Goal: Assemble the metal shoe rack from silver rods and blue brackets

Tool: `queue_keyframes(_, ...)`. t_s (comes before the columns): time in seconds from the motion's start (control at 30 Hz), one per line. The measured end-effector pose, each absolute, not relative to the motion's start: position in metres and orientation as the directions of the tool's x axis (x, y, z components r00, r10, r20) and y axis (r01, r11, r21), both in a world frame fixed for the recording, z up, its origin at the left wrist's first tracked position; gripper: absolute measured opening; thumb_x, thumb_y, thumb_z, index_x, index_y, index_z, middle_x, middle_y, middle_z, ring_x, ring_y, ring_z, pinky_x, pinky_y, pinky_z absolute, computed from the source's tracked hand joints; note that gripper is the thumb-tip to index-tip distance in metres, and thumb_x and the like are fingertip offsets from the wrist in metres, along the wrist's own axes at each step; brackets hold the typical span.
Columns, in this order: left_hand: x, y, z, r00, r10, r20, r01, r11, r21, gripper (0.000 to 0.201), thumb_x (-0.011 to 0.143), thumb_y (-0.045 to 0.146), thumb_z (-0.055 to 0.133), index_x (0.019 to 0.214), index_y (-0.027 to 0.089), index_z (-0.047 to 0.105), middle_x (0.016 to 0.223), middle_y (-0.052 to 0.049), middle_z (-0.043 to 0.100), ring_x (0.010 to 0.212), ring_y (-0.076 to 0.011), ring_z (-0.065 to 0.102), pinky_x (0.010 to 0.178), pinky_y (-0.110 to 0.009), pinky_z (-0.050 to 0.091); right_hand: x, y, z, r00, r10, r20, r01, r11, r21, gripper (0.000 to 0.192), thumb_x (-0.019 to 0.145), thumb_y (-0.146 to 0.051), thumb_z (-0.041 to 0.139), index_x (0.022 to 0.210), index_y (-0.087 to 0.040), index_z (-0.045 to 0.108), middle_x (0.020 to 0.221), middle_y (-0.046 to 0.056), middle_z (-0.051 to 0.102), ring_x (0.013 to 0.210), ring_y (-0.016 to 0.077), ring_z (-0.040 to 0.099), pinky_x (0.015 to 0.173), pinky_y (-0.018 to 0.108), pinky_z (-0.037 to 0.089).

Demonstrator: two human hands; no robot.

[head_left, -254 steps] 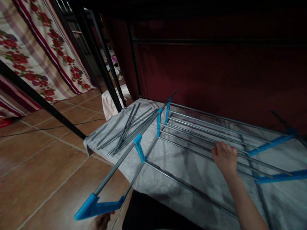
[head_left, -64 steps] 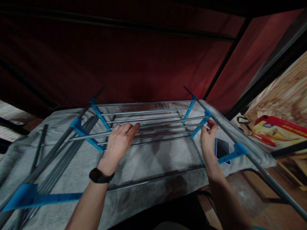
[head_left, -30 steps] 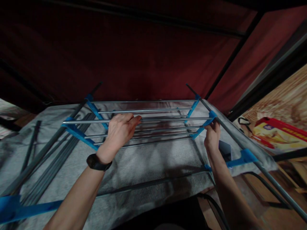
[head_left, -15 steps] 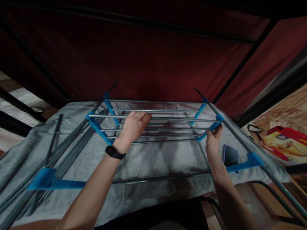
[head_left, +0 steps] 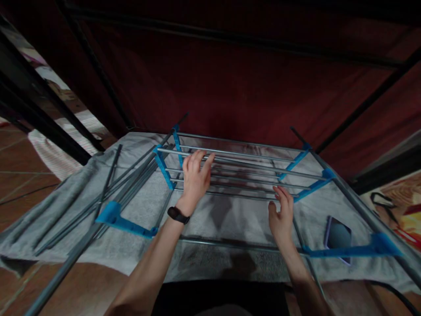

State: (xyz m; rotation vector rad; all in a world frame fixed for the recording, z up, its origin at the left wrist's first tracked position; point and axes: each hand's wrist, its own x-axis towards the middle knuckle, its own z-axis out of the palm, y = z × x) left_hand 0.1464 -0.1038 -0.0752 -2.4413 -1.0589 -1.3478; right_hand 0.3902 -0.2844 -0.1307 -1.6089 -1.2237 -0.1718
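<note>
Rack: a metal drying rack (head_left: pixel 243 169) of thin grey rods joined by bright blue plastic brackets, lying on a grey towel (head_left: pixel 210 219) at the middle of the view; long side poles run out toward 7 and 5 o'clock.
Left hand: the left hand (head_left: pixel 194 180), with a black band on the wrist, rests fingers-forward over the upper rods near the blue bracket (head_left: pixel 162 169) at 9 o'clock of the rod set; its grip is loose, fingers laid on the rods, not curled round them.
Right hand: the right hand (head_left: pixel 281 215) hovers just at 6 o'clock of the lowest rod, fingers spread, grip wide and holding nothing; whether the fingertips touch the rod is hard to tell in the dim light.
Change: half a second ago the right hand was up at the right-hand blue bracket (head_left: pixel 312 184); it has since dropped away and opened. The left hand stays on the rods.
Nearby: loose grey rods (head_left: pixel 108 188) at 9 o'clock on the towel; a dark phone (head_left: pixel 337 235) at 4 o'clock.
</note>
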Motion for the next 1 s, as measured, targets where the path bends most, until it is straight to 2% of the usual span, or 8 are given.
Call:
queue_keyframes(0.17, 0.117, -0.110, -0.103, -0.131, 0.574, 0.808, 0.623, -0.586, 0.518, 0.030, 0.091, 0.018, 0.053, 0.120, 0.020, 0.060, 0.131, -0.014, 0.056, 0.129, -0.0273, 0.049, 0.113, -0.048, 0.033, 0.358, -0.272, -0.098, 0.222, 0.631, 0.743, 0.878, 0.202, -0.434, 0.049, 0.091, -0.011, 0.044, 0.134, -0.027, 0.058, 0.135, 0.010, 0.057, 0.131, 0.0229, 0.052, 0.111, 0.051, 0.044)
queue_keyframes(0.27, 0.100, -0.100, -0.110, -0.427, 0.596, 0.680, 0.481, -0.487, 0.729, 0.025, 0.088, 0.021, 0.057, 0.113, 0.019, 0.056, 0.125, -0.012, 0.055, 0.124, -0.0255, 0.050, 0.112, -0.045, 0.036, 0.341, -0.259, -0.082, 0.138, 0.617, 0.775, 0.890, 0.266, -0.370, 0.052, 0.091, -0.009, 0.043, 0.137, -0.028, 0.056, 0.137, 0.010, 0.056, 0.131, 0.0228, 0.053, 0.109, 0.049, 0.046)
queue_keyframes(0.37, 0.088, -0.080, -0.114, -0.588, 0.644, 0.489, 0.288, -0.399, 0.871, 0.033, 0.085, 0.023, 0.060, 0.116, 0.020, 0.052, 0.124, -0.010, 0.055, 0.121, -0.0237, 0.052, 0.111, -0.043, 0.038, 0.325, -0.240, -0.068, 0.074, 0.633, 0.771, 0.903, 0.286, -0.322, 0.054, 0.091, -0.010, 0.041, 0.140, -0.028, 0.054, 0.142, 0.011, 0.053, 0.134, 0.0242, 0.050, 0.109, 0.051, 0.046)
queue_keyframes(0.5, 0.077, -0.054, -0.113, -0.552, 0.710, 0.437, 0.132, -0.443, 0.887, 0.045, 0.087, 0.030, 0.060, 0.130, 0.020, 0.050, 0.136, -0.012, 0.053, 0.131, -0.0240, 0.049, 0.119, -0.044, 0.030, 0.306, -0.207, -0.052, 0.000, 0.715, 0.699, 0.936, 0.245, -0.251, 0.057, 0.090, -0.012, 0.038, 0.144, -0.026, 0.051, 0.148, 0.011, 0.049, 0.140, 0.0255, 0.044, 0.114, 0.053, 0.040)
queue_keyframes(0.6, 0.073, -0.043, -0.106, -0.514, 0.715, 0.474, 0.111, -0.493, 0.863, 0.048, 0.089, 0.035, 0.060, 0.134, 0.021, 0.051, 0.139, -0.011, 0.055, 0.131, -0.0236, 0.052, 0.117, -0.042, 0.035, 0.293, -0.181, -0.043, -0.055, 0.770, 0.636, 0.952, 0.231, -0.198, 0.057, 0.091, -0.014, 0.039, 0.146, -0.022, 0.049, 0.150, 0.012, 0.047, 0.143, 0.0273, 0.039, 0.117, 0.054, 0.034)
queue_keyframes(0.83, 0.072, -0.033, -0.092, -0.363, 0.771, 0.524, 0.091, -0.530, 0.843, 0.042, 0.093, 0.053, 0.057, 0.111, 0.016, 0.065, 0.100, -0.008, 0.069, 0.092, -0.0208, 0.067, 0.090, -0.036, 0.055, 0.264, -0.139, -0.028, -0.189, 0.856, 0.481, 0.959, 0.266, -0.098, 0.049, 0.098, -0.014, 0.034, 0.145, -0.014, 0.049, 0.145, 0.015, 0.053, 0.131, 0.0254, 0.046, 0.116, 0.043, 0.030)
queue_keyframes(0.93, 0.071, -0.030, -0.095, -0.356, 0.774, 0.524, 0.104, -0.524, 0.845, 0.052, 0.094, 0.061, 0.052, 0.112, 0.014, 0.065, 0.088, -0.006, 0.067, 0.080, -0.0193, 0.065, 0.079, -0.035, 0.056, 0.250, -0.130, -0.021, -0.242, 0.876, 0.416, 0.956, 0.289, -0.055, 0.049, 0.100, -0.015, 0.031, 0.147, -0.014, 0.046, 0.141, 0.016, 0.056, 0.128, 0.0254, 0.048, 0.112, 0.041, 0.032)
queue_keyframes(1.0, 0.069, -0.030, -0.097, -0.323, 0.766, 0.556, 0.148, -0.539, 0.829, 0.056, 0.094, 0.062, 0.050, 0.121, 0.014, 0.062, 0.093, -0.008, 0.068, 0.085, -0.0204, 0.065, 0.082, -0.036, 0.056, 0.241, -0.124, -0.016, -0.282, 0.876, 0.392, 0.947, 0.320, -0.034, 0.049, 0.101, -0.016, 0.029, 0.147, -0.014, 0.045, 0.139, 0.016, 0.057, 0.126, 0.0252, 0.049, 0.108, 0.040, 0.035)
